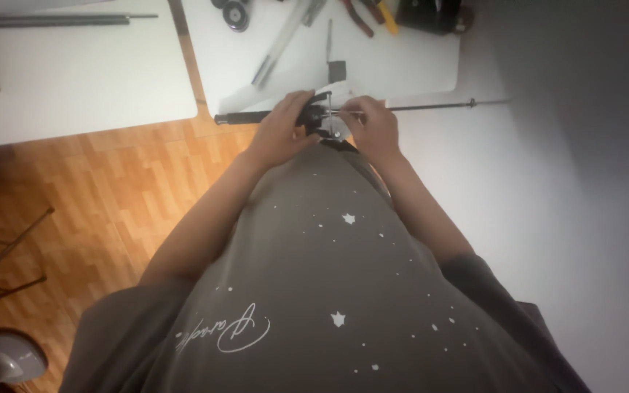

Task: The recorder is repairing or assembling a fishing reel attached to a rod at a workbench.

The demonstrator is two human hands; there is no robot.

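Note:
A long thin black rod (431,106) lies crosswise at the near edge of a white table (402,65), with a thicker black grip end (245,116) on the left. At its middle sits a small black and silver clamp-like fitting (323,116). My left hand (285,125) closes around the rod and fitting from the left. My right hand (374,125) pinches the fitting's silver part from the right. Both hands work close to my grey shirt.
On the white table lie a small black block (337,70), a thin metal strip (328,40), pliers with red and yellow handles (369,14) and a black round part (237,14). A second white table (74,73) stands left. Wooden floor (96,189) lies below.

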